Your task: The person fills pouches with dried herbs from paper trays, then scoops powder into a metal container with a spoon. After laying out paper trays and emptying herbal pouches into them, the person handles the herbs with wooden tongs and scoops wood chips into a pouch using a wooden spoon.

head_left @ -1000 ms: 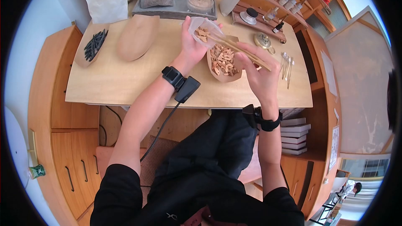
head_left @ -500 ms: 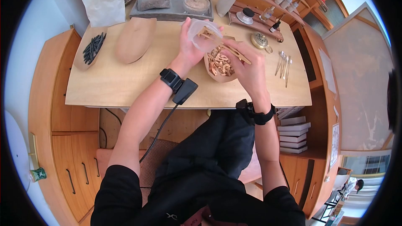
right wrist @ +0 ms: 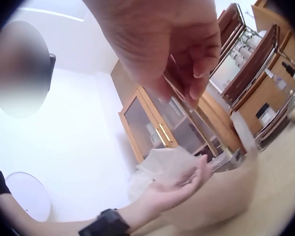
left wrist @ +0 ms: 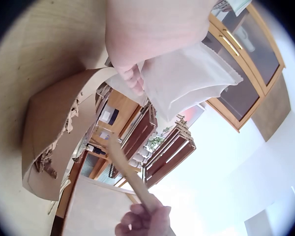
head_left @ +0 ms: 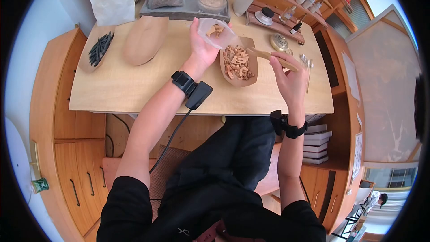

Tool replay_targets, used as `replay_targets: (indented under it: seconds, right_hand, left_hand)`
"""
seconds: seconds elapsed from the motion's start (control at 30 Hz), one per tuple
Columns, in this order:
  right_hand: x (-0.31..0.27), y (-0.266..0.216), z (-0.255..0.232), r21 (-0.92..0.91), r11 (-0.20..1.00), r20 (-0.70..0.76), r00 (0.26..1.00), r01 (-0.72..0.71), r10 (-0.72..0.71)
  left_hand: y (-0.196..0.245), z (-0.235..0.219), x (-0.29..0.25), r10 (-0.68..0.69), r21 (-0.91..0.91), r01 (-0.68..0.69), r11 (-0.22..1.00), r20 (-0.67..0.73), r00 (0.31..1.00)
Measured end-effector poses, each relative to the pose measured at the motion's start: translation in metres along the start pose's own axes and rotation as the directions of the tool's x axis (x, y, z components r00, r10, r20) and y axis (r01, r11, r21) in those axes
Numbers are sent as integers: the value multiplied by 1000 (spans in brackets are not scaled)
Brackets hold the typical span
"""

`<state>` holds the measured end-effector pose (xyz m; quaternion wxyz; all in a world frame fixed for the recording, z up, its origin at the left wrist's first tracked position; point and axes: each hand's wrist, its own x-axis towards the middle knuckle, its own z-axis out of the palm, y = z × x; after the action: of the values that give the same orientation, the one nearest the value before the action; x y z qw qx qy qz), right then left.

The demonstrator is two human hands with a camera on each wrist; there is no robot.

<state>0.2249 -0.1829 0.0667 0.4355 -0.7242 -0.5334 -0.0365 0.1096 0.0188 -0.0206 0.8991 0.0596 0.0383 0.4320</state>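
Note:
My left hand (head_left: 204,48) holds a small translucent white paper pouch (head_left: 219,41), its mouth tipped up, with a few brown dried pieces (head_left: 216,30) inside. In my right hand (head_left: 292,78) are wooden tongs (head_left: 286,62), pinched between thumb and fingers. Their tips (head_left: 252,50) hang over the right rim of a brown paper boat tray (head_left: 253,74). Pale brown dried slices (head_left: 237,65) fill this tray, which sits just below the pouch. From the left wrist, the pouch (left wrist: 187,73) and the tongs (left wrist: 125,167) stand apart.
Black sticks (head_left: 101,49) lie in another paper tray at far left, beside an overturned-looking brown one (head_left: 147,40). A grey tray (head_left: 192,14) with bags and a jar stands behind. At right are a brass tin (head_left: 278,41), small metal tools (head_left: 308,69) and a rack of bottles (head_left: 280,20).
My right hand has drawn the tongs out of the pouch and moved right, over the tray's edge. The pouch stays in my left hand, tilted somewhat differently, with brown pieces inside.

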Motion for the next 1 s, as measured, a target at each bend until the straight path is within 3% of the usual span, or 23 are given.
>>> replay_targets:
  seconds: [0.03, 0.2, 0.27, 0.37, 0.43, 1.0]
  right_hand:
    - [0, 4, 0, -74, 997, 19, 1000, 9, -8]
    - [-5, 1, -4, -66, 998, 118, 993, 4, 3]
    - [-6, -1, -5, -69, 998, 153, 988, -8, 18]
    - [-5, 2, -2, -56, 997, 195, 980, 47, -36]
    - [-4, -1, -2, -60, 998, 269, 962, -19, 35]
    - [-2, 15, 7, 62, 997, 189, 981, -52, 40]
  left_hand:
    - [1, 0, -1, -5, 9, 5, 1000, 2, 1000]
    - [0, -3, 0, 8, 31, -8, 999, 12, 1000]
    - [1, -8, 4, -33, 37, 30, 999, 78, 996]
    - [2, -8, 4, -37, 38, 34, 999, 80, 996]
    - [2, -3, 0, -23, 39, 21, 999, 53, 998]
    - [2, -1, -1, -21, 19, 21, 1000, 33, 999]
